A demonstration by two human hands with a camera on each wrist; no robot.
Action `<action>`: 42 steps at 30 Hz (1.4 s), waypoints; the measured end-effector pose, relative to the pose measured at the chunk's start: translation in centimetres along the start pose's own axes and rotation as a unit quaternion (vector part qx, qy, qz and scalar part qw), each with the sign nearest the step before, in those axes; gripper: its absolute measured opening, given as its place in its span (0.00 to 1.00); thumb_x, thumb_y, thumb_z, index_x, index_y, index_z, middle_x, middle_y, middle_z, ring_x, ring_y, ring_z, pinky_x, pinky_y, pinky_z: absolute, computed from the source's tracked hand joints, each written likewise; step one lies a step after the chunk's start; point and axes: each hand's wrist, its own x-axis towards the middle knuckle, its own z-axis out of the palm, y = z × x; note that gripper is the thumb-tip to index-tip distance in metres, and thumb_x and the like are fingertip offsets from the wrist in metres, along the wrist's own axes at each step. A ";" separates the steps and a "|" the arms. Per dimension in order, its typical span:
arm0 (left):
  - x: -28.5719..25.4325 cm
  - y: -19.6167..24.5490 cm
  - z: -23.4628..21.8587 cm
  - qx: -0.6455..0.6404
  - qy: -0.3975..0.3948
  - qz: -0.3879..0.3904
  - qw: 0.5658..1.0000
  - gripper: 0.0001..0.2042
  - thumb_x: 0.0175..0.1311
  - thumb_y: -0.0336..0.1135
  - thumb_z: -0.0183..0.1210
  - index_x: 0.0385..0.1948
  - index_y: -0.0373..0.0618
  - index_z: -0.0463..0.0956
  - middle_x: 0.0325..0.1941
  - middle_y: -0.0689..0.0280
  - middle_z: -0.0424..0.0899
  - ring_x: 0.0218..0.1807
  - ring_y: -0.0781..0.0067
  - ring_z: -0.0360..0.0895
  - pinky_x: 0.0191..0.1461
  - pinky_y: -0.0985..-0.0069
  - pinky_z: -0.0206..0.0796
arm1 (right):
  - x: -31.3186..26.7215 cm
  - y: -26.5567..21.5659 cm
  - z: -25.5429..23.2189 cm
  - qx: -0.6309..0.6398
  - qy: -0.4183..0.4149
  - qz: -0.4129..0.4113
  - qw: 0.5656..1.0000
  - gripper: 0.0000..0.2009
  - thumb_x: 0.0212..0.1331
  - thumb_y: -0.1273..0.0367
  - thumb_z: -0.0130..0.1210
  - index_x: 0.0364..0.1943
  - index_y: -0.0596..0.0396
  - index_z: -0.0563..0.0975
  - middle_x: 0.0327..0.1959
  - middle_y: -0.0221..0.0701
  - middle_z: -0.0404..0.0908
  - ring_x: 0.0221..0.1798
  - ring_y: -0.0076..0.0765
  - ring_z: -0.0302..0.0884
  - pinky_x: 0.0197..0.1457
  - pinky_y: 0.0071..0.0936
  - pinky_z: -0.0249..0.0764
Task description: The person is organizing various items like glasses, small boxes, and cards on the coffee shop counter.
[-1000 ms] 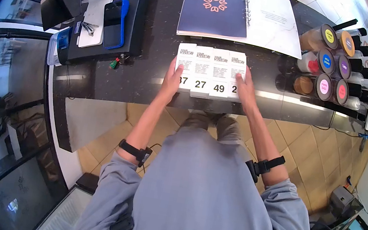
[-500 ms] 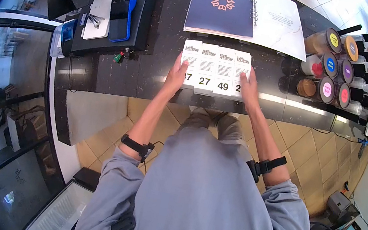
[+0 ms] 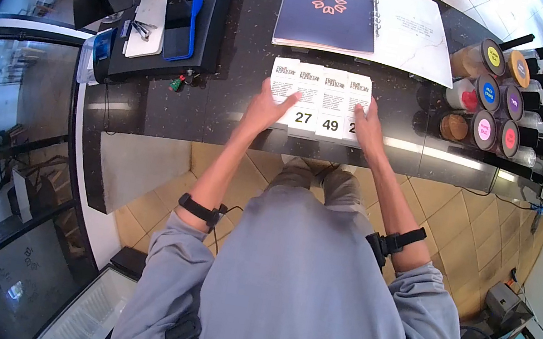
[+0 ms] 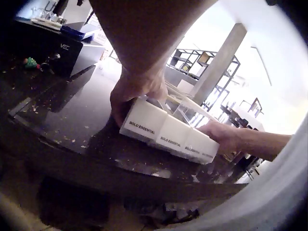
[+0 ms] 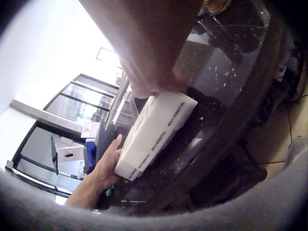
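Dark speckled table (image 3: pixel 222 117), curved along its near edge, with bare room left of the row toward the black tray (image 3: pixel 202 26). Farther back, a navy menu binder (image 3: pixel 329 9) lying open; to the right, stacked jars with coloured lids (image 3: pixel 491 99), leaving only a narrow dark strip beside the row. Four white number stands (image 3: pixel 318 101) set side by side in a row close to the table's near edge, showing 27 and 49 in the middle. Since half a second before: left hand (image 3: pixel 269 107) shifted inward, thumb now stretched across the first stand toward the second, covering the number seen earlier; fingers curled round the row's left end. Right hand (image 3: pixel 369 125) much as before, fingers laid nearly straight against the row's right end, pressing.
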 end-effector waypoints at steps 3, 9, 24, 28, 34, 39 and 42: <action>0.5 -0.6 0.3 -0.010 0.014 0.012 1.000 0.38 0.58 0.55 0.64 0.59 0.31 0.61 0.49 0.41 0.82 0.52 0.43 0.80 0.55 0.58 0.71 | 0.0 0.2 -0.1 0.036 -0.011 -0.009 0.999 0.29 0.72 0.60 0.45 0.71 0.60 0.56 0.62 0.53 0.72 0.64 0.51 0.71 0.67 0.38 0.65; -0.1 -0.9 0.8 -0.060 0.066 0.037 0.995 0.42 0.58 0.49 0.67 0.66 0.30 0.55 0.52 0.44 0.81 0.55 0.50 0.80 0.58 0.63 0.70 | -0.3 -0.7 -1.4 0.233 -0.069 0.085 0.966 0.28 0.69 0.65 0.52 0.70 0.57 0.60 0.59 0.41 0.76 0.56 0.33 0.76 0.59 0.29 0.71; -1.0 -1.5 0.7 -0.187 0.039 0.032 0.981 0.37 0.61 0.45 0.66 0.67 0.38 0.57 0.53 0.52 0.81 0.54 0.63 0.80 0.57 0.69 0.70 | 0.1 0.2 -0.7 0.243 -0.037 0.051 0.968 0.29 0.69 0.66 0.52 0.72 0.56 0.58 0.62 0.41 0.74 0.60 0.34 0.74 0.63 0.29 0.69; -0.5 -2.3 1.7 -0.146 0.045 0.040 0.988 0.38 0.65 0.48 0.61 0.70 0.39 0.52 0.55 0.50 0.80 0.55 0.60 0.80 0.59 0.68 0.69 | 0.0 -0.7 -0.4 0.203 -0.036 0.051 0.977 0.29 0.70 0.65 0.51 0.72 0.55 0.58 0.63 0.40 0.73 0.61 0.35 0.73 0.64 0.30 0.67; -0.3 -2.2 1.6 -0.147 0.036 0.044 0.987 0.37 0.69 0.51 0.56 0.71 0.39 0.49 0.57 0.48 0.79 0.58 0.56 0.78 0.61 0.67 0.67 | 0.3 -0.6 -0.3 0.169 -0.036 0.040 0.984 0.28 0.71 0.63 0.48 0.72 0.54 0.58 0.65 0.41 0.71 0.66 0.39 0.68 0.68 0.33 0.62; -0.5 -1.3 1.4 -0.140 0.034 0.029 0.989 0.36 0.69 0.50 0.56 0.71 0.41 0.49 0.57 0.48 0.79 0.59 0.54 0.77 0.62 0.66 0.66 | 0.3 -0.9 -0.6 0.109 -0.037 0.023 0.993 0.27 0.72 0.62 0.46 0.72 0.53 0.57 0.66 0.45 0.69 0.68 0.44 0.67 0.70 0.36 0.60; -0.6 -1.4 1.1 -0.140 0.025 0.026 0.989 0.36 0.69 0.50 0.56 0.71 0.39 0.50 0.57 0.48 0.79 0.59 0.55 0.77 0.62 0.66 0.66 | 0.6 -0.7 -0.3 0.046 -0.026 0.044 0.998 0.28 0.72 0.60 0.45 0.72 0.53 0.57 0.66 0.45 0.70 0.68 0.46 0.67 0.70 0.37 0.60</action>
